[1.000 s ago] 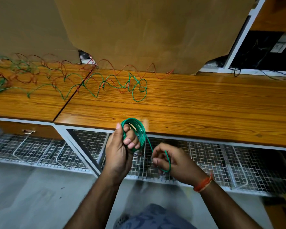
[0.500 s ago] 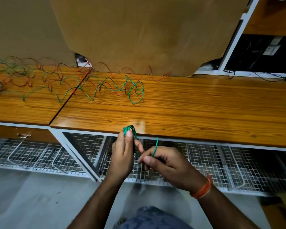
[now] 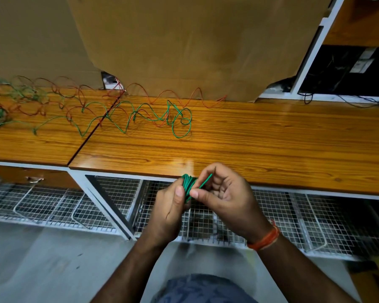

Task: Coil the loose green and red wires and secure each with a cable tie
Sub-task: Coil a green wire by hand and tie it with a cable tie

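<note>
From the head view, my left hand (image 3: 171, 212) grips a small green coil (image 3: 188, 185), thumb pressed on its near side and fingers curled round the back, just in front of the edge of the wooden table (image 3: 271, 145). My right hand (image 3: 224, 196) pinches the coil's free end (image 3: 205, 180) between thumb and forefinger; that short tail sticks up and to the right, beside the bundle. No cable tie shows anywhere that I can see.

I judge the step to be finishing this coil, so the tail should go snug round the turns or tuck flat against them. To do it well I should keep my left thumb clamped so the loops cannot spring apart, and guide the end close to the bundle, without slack.

On the table, well apart from my hands, more loose green wire (image 3: 179, 125) lies in open curls, tangled with the loose red wire (image 3: 162, 95) that runs along the cardboard sheet (image 3: 184, 40). Those remain uncoiled.
</note>
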The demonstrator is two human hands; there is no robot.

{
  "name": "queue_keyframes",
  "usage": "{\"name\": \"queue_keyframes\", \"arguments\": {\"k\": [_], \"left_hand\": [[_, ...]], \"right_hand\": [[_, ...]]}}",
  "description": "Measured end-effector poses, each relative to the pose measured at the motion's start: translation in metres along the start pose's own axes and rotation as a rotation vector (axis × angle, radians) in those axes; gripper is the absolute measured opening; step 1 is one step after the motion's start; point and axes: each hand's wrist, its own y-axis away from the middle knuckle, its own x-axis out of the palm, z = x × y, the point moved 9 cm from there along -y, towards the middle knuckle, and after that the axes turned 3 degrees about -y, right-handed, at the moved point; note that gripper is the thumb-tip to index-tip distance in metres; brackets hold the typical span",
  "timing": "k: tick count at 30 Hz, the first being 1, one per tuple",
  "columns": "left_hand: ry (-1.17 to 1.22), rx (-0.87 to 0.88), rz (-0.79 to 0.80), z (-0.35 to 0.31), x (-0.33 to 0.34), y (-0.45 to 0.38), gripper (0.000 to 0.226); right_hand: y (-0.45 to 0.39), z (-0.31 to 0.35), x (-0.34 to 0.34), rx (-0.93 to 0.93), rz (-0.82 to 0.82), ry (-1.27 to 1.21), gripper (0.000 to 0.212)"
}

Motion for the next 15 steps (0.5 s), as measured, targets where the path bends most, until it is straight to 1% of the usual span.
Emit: {"name": "queue_keyframes", "arguments": {"k": [2, 3, 5, 7, 10, 13, 15], "left_hand": [[0.023, -0.007, -0.002, 0.001, 0.000, 0.000, 0.076], [0.014, -0.005, -0.011, 0.002, -0.001, 0.001, 0.076], [-0.003, -0.017, -0.049, 0.006, -0.006, 0.002, 0.075], [0.003, -0.048, -0.095, 0.013, -0.013, 0.004, 0.072], [-0.035, -0.059, -0.120, 0.018, -0.017, 0.006, 0.073], [-0.080, -0.061, -0.136, 0.020, -0.021, 0.006, 0.074], [-0.089, -0.063, -0.127, 0.021, -0.021, 0.007, 0.073]], "right_hand": [[-0.001, -0.001, 0.000, 0.034, -0.002, -0.025, 0.036], [-0.002, 0.000, 0.000, 0.029, 0.011, 0.009, 0.036], [-0.004, 0.005, 0.002, -0.017, 0.060, 0.139, 0.027], [-0.006, 0.011, 0.001, -0.080, 0.105, 0.343, 0.016], [-0.009, 0.024, 0.005, -0.228, 0.191, 0.622, 0.012], [-0.010, 0.031, 0.012, -0.339, 0.299, 0.726, 0.010], [-0.010, 0.033, 0.014, -0.417, 0.336, 0.821, 0.009]]}}
